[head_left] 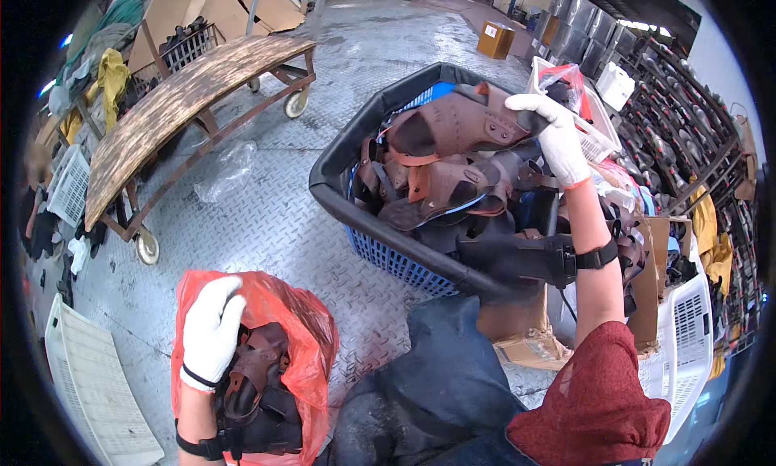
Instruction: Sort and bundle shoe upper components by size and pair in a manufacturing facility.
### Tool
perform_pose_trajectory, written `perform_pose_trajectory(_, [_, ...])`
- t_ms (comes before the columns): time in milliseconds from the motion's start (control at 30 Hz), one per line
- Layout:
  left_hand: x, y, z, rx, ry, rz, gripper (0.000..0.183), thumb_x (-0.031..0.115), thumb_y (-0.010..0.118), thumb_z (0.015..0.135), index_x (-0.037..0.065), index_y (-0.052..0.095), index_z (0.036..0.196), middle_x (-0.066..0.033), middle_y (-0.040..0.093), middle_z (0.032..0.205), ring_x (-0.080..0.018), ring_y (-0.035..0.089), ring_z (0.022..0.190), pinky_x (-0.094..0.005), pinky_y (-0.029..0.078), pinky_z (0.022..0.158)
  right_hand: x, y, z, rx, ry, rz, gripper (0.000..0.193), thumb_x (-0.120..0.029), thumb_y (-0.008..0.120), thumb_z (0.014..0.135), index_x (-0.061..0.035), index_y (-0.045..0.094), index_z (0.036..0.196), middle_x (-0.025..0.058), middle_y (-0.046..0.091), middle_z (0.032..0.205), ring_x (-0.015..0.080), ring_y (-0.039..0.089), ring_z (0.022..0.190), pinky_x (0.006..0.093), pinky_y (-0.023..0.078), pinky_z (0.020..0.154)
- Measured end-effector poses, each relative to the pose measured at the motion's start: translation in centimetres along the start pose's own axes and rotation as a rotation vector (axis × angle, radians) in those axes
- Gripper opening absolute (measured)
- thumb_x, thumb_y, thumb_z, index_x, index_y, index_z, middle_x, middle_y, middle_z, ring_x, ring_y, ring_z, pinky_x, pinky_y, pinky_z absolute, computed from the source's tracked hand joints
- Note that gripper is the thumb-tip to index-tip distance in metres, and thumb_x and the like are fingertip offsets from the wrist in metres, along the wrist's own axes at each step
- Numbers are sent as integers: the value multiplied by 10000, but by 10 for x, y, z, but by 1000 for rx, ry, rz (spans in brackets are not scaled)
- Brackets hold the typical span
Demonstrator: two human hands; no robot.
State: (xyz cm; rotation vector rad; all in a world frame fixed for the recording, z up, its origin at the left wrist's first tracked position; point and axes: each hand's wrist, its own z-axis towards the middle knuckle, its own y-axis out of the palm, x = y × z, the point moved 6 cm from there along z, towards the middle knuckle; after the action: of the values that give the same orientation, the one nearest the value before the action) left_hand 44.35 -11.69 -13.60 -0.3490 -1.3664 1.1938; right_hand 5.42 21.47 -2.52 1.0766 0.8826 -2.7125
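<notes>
My right hand (554, 134), in a white glove, pinches the end of a brown leather shoe upper (461, 126) with a punched, buttoned strap. The upper lies over a heap of similar brown pieces (461, 187) in a blue plastic basket (388, 252) with a black padded rim. My left hand (212, 328), also gloved, is closed at the left edge of a red plastic bag (311, 320). Inside the bag, beside that hand, are more dark brown leather uppers (259, 369). The fingertips of my right hand are partly hidden behind the upper.
A wooden-topped cart (194, 94) on wheels stands at the left. White crates (97, 385) lie at lower left and right. An open cardboard box (525, 328) sits against the basket. Racks of shoes (671, 118) line the right; clear plastic (230, 171) lies on the metal floor.
</notes>
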Motion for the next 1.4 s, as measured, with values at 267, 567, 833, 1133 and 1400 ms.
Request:
perform_pose_trajectory(267, [114,65,100,52,254,-561,576,344,559,946,-18,459,1382,-125,517,1369,-230,486,1274,-372,354,1084,-46,107,-10,-679,-202,666,337,-390,694,839,-99,602,695,152,661,1092,312,616,999,417,479,880])
perform_pose_trajectory(567, [134,148,64,-294,-173,-1553,496,61,565,904,-23,425,1372,-98,537,1300,-167,512,1180,-321,397,1029,-25,145,-22,-664,-23,789,354,-348,654,865,-106,644,607,203,481,1427,333,439,1326,435,294,1113])
perform_pose_trajectory(833, [133,146,63,-261,-249,-1788,426,109,461,950,-38,453,1349,-105,569,1261,-163,539,1134,-310,429,990,-14,147,-23,-581,62,786,246,-177,612,859,-61,659,647,195,408,1493,300,438,1343,404,308,1117])
perform_pose_trajectory(1133, [-10,121,39,218,-323,-1595,278,105,403,991,-37,508,1206,-159,579,1199,-263,617,1057,-362,511,925,58,133,-12,-897,128,-216,944,-357,797,668,-19,355,1431,245,532,1337,321,518,1252,388,415,1035])
perform_pose_trajectory(1400, [-67,159,-8,303,-517,-1791,373,167,390,1024,-5,480,1342,-130,574,1277,-252,597,1118,-381,496,958,79,117,-73,-670,-58,-464,437,-156,708,664,-131,638,1095,144,679,916,366,642,883,417,506,810])
